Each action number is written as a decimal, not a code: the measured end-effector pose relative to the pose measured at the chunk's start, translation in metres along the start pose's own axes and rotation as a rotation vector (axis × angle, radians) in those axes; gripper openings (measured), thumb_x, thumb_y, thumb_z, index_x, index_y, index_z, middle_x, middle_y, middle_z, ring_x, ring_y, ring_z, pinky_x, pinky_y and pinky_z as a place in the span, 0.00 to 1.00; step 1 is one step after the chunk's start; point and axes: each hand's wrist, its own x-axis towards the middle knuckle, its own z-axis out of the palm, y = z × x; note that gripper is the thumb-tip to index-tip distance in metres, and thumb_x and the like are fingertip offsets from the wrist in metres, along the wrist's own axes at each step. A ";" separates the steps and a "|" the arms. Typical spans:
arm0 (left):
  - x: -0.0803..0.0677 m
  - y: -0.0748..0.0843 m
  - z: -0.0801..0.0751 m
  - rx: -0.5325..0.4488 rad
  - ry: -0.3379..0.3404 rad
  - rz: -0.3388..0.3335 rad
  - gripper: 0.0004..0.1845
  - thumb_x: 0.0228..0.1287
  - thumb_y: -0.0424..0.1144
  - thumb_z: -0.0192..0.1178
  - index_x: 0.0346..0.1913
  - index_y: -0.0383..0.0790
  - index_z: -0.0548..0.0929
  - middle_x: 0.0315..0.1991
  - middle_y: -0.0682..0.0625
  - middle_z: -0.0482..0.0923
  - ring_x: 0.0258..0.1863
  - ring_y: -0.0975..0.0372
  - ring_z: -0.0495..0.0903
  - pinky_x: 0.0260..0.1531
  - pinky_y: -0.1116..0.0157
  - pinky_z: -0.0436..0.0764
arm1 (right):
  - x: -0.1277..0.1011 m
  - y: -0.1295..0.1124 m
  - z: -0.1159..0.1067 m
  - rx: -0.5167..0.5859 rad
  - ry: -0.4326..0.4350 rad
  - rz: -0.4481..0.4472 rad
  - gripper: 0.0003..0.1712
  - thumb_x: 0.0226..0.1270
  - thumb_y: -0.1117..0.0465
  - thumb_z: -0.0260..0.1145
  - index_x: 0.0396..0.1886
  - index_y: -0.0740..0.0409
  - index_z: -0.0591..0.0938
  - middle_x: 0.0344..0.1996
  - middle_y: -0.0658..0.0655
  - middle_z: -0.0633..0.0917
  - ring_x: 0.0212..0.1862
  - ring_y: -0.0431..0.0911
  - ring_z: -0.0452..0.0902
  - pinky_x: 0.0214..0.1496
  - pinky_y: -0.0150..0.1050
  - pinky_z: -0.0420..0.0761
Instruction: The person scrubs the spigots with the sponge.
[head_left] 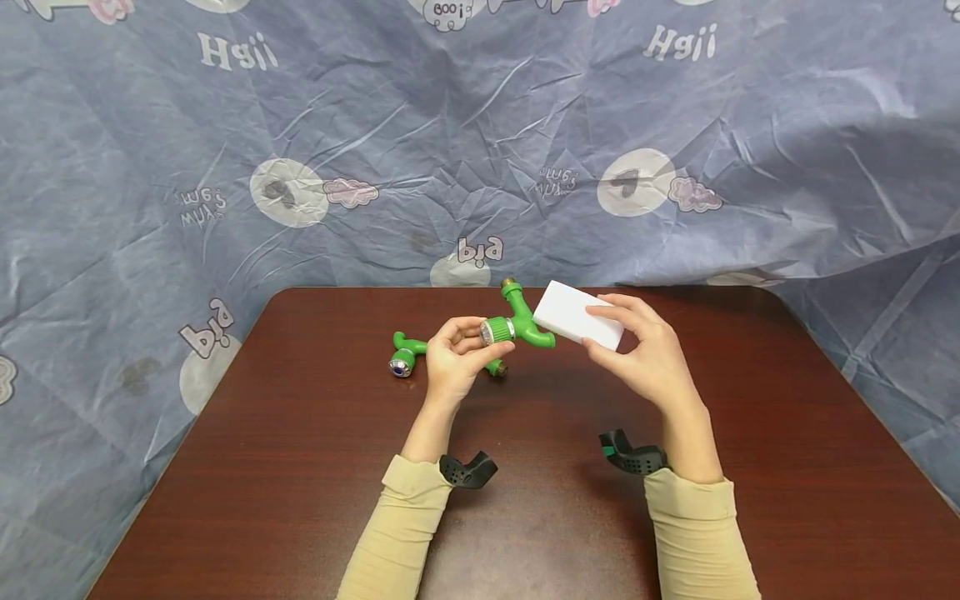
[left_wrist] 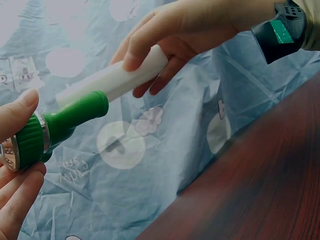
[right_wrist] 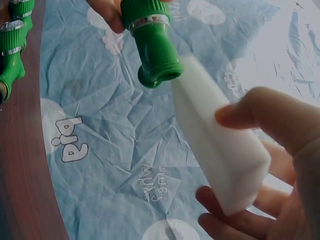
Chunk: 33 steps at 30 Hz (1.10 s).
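Observation:
My left hand (head_left: 457,354) grips a green plastic tap (head_left: 517,325) by its ribbed, metal-ringed end and holds it above the table. In the left wrist view the tap (left_wrist: 60,125) sticks out from my fingers (left_wrist: 15,115). My right hand (head_left: 645,354) pinches a white sponge block (head_left: 576,315) between thumb and fingers, its far end touching the tap's spout. The right wrist view shows the sponge (right_wrist: 220,145) meeting the green tap (right_wrist: 152,45). A second green tap (head_left: 405,354) lies on the table behind my left hand.
The dark brown wooden table (head_left: 300,467) has a rounded far edge. A wrinkled blue printed cloth (head_left: 480,142) hangs behind and around it. Black wrist mounts (head_left: 468,471) sit at both cuffs of my beige sleeves.

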 end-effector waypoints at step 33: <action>0.007 -0.026 -0.006 0.020 0.014 0.013 0.21 0.42 0.21 0.71 0.43 0.26 0.78 0.32 0.50 0.80 0.30 0.63 0.83 0.28 0.70 0.81 | 0.003 -0.012 0.024 0.024 -0.032 -0.092 0.21 0.47 0.62 0.75 0.45 0.57 0.85 0.51 0.55 0.79 0.52 0.49 0.75 0.50 0.31 0.70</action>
